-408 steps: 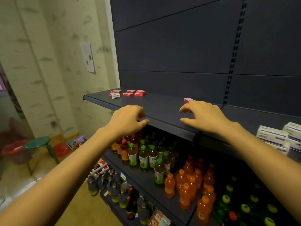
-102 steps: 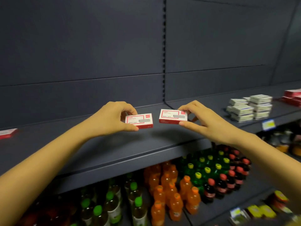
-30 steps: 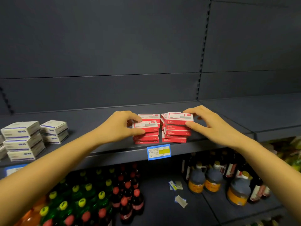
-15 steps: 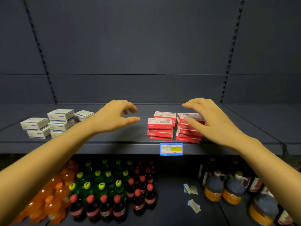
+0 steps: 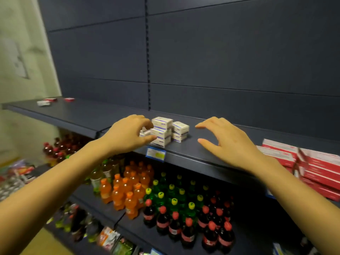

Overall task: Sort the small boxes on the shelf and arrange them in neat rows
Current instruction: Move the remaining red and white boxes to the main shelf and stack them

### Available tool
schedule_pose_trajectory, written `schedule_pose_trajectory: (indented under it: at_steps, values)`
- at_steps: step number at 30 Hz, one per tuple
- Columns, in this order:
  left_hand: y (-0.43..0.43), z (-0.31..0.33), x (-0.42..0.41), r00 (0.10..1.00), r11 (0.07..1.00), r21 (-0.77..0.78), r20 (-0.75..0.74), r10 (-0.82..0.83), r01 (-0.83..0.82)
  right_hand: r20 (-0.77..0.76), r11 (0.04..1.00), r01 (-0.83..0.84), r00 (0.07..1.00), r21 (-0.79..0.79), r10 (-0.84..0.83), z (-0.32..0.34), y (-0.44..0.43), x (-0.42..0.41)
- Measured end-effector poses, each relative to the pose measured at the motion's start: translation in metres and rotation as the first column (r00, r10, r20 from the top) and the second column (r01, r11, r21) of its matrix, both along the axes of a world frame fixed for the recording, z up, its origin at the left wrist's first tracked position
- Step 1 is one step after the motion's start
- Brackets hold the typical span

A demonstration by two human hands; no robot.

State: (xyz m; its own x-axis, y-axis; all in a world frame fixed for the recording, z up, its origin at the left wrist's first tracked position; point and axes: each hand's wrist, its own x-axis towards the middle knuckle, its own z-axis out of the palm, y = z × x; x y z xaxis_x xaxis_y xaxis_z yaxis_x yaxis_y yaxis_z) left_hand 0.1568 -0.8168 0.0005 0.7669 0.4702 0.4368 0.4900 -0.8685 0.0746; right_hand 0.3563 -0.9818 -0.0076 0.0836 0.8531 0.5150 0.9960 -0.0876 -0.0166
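Small white boxes with blue print [image 5: 161, 131] stand in short stacks on the dark shelf [image 5: 88, 116], above a blue price tag. My left hand [image 5: 127, 135] hovers at their left side, fingers loosely curved, holding nothing. My right hand [image 5: 228, 142] floats to the right of the stacks, fingers spread and empty. Stacked red boxes [image 5: 312, 162] sit at the right edge of the view. At the shelf's far left end lie two red boxes [image 5: 69, 99] and one white box [image 5: 43, 103].
Below the shelf stand rows of orange bottles [image 5: 125, 190], green bottles [image 5: 171, 196] and dark cola bottles [image 5: 193, 230]. A pale wall [image 5: 22, 61] closes the left side. Dark back panels rise behind the shelf.
The view has swung left from the red stacks to the white boxes. Both hands have left the red stacks and now hover empty on either side of the white boxes.
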Motion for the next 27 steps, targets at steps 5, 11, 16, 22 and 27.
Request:
schedule_pose_trajectory:
  at_steps: [5,11,16,22,27]
  values:
    - [0.044,-0.001,-0.054,0.995,0.995,0.001,-0.007,0.099,-0.099,0.008,0.994,-0.107,0.994,-0.003,0.107,0.0,0.063,-0.041]
    - [0.109,0.002,-0.124,0.984,0.984,0.016,-0.012,0.177,-0.177,-0.033,0.984,-0.178,0.984,-0.011,0.178,0.0,0.155,-0.106]
    - [0.173,0.0,-0.185,0.975,0.974,0.046,-0.021,0.221,-0.22,-0.031,0.976,-0.218,0.976,-0.025,0.217,-0.006,0.236,-0.16]
    - [0.248,-0.004,-0.246,0.956,0.956,0.029,-0.013,0.294,-0.294,-0.054,0.966,-0.259,0.965,-0.03,0.257,-0.01,0.33,-0.215]
    - [0.306,-0.013,-0.28,0.938,0.938,-0.003,-0.024,0.346,-0.346,-0.058,0.956,-0.291,0.956,-0.043,0.288,-0.007,0.401,-0.248]
